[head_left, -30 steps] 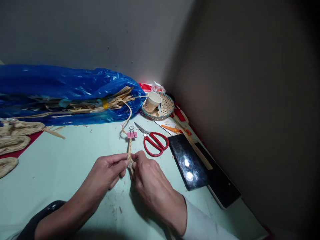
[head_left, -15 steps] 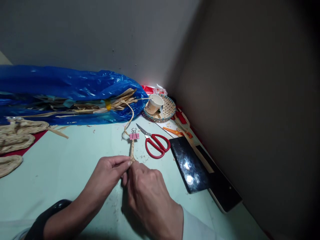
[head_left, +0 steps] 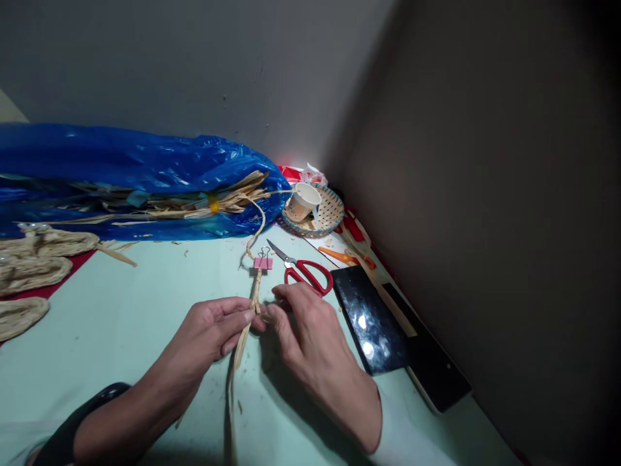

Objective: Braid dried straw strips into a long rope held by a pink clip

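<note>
Near the middle, a thin straw braid [head_left: 259, 285] runs down from a pink binder clip [head_left: 263, 263]. My left hand [head_left: 208, 330] pinches the braid's lower end between thumb and fingers. Loose straw strands [head_left: 241, 349] hang from there toward the front edge. Just right of the braid is my right hand [head_left: 315, 349], its thumb and forefinger apart, the thumb tip close to a short strand at the braid. Red-handled scissors [head_left: 315, 275] lie right behind my right hand, which partly covers their handles.
A blue plastic bag [head_left: 145, 149] with a straw bundle [head_left: 184, 206] lies at the back left. A woven basket [head_left: 332, 210] holds a paper cup [head_left: 303, 199]. Black phones [head_left: 369, 323] lie at the right, woven straw pieces [head_left: 29, 272] at the left.
My right hand has moved right and away from the braid, its fingers opening. The loose strands below the braid now show. My left hand keeps its pinch.
</note>
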`<state>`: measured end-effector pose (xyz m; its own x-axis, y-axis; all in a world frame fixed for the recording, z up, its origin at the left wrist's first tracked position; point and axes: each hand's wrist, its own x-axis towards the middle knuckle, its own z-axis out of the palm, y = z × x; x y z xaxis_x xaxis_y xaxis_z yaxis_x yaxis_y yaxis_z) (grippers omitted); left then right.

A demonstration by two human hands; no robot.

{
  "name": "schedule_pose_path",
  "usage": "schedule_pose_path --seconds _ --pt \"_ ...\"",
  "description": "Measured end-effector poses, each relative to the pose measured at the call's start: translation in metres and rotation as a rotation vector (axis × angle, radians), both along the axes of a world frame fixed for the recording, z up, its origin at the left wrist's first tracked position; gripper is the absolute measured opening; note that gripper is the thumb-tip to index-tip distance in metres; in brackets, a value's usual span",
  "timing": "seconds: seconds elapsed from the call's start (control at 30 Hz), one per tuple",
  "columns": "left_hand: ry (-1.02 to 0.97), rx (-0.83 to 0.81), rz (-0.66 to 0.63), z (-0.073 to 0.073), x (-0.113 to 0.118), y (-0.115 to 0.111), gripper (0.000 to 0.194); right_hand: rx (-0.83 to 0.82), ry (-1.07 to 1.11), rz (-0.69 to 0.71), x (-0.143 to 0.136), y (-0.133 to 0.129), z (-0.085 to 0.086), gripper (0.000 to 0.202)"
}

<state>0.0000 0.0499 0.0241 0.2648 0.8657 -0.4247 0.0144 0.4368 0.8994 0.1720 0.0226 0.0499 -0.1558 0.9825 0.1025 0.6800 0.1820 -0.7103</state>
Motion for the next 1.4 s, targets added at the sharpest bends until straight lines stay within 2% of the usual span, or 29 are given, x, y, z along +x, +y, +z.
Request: schedule_pose_path --seconds 0.07,0.13,0.4,0.53,0.63,0.73,0.87,0.97,1.03,1.13,1.23,1.3,1.37,1.4 --pt "-0.031 -0.029 0.006 0.002 0.001 0.000 0.027 -0.147 0.096 0.063 -0.002 0.004 -0.003 0.021" --pt "-0.037 -0.039 0.014 0.003 0.002 0.001 0.029 -0.228 0.164 0.096 -0.006 0.007 -0.008 0.022" --pt "0.029 0.057 -0.007 0.001 0.001 -0.003 0.045 -0.288 0.359 0.046 -0.009 0.008 -0.018 0.018" --pt "0.071 0.067 -0.058 0.006 -0.001 -0.005 0.049 -0.290 0.477 0.040 -0.011 0.009 -0.022 0.034" --pt "0.284 0.206 -0.145 0.010 -0.003 -0.007 0.037 -0.297 0.570 0.004 -0.014 0.009 -0.025 0.033" --pt "0.536 0.386 -0.211 0.014 -0.005 -0.006 0.027 -0.286 0.525 -0.040 -0.017 0.006 -0.026 0.035" --pt "0.725 0.510 -0.230 0.021 -0.008 -0.004 0.029 -0.313 0.475 -0.042 -0.018 0.003 -0.027 0.036" --pt "0.739 0.582 -0.208 0.018 -0.007 -0.009 0.032 -0.263 0.471 -0.044 -0.016 0.003 -0.028 0.034" --pt "0.739 0.702 -0.154 0.010 -0.003 -0.020 0.031 -0.253 0.508 -0.025 -0.015 0.003 -0.028 0.036" --pt "0.829 0.937 -0.090 -0.010 0.003 -0.040 0.028 -0.353 0.633 0.046 -0.012 0.003 -0.026 0.040" --pt "0.941 1.102 -0.164 -0.024 0.003 -0.053 0.035 -0.460 0.775 0.068 -0.010 0.004 -0.024 0.034" --pt "0.939 1.177 -0.265 -0.023 -0.002 -0.050 0.037 -0.492 0.844 0.036 -0.010 0.004 -0.023 0.029" --pt "0.823 1.221 -0.402 -0.012 -0.009 -0.039 0.028 -0.508 0.890 -0.010 -0.010 0.004 -0.023 0.026" --pt "0.807 1.153 -0.389 -0.005 -0.012 -0.031 0.025 -0.521 0.899 -0.025 -0.010 0.004 -0.023 0.026"
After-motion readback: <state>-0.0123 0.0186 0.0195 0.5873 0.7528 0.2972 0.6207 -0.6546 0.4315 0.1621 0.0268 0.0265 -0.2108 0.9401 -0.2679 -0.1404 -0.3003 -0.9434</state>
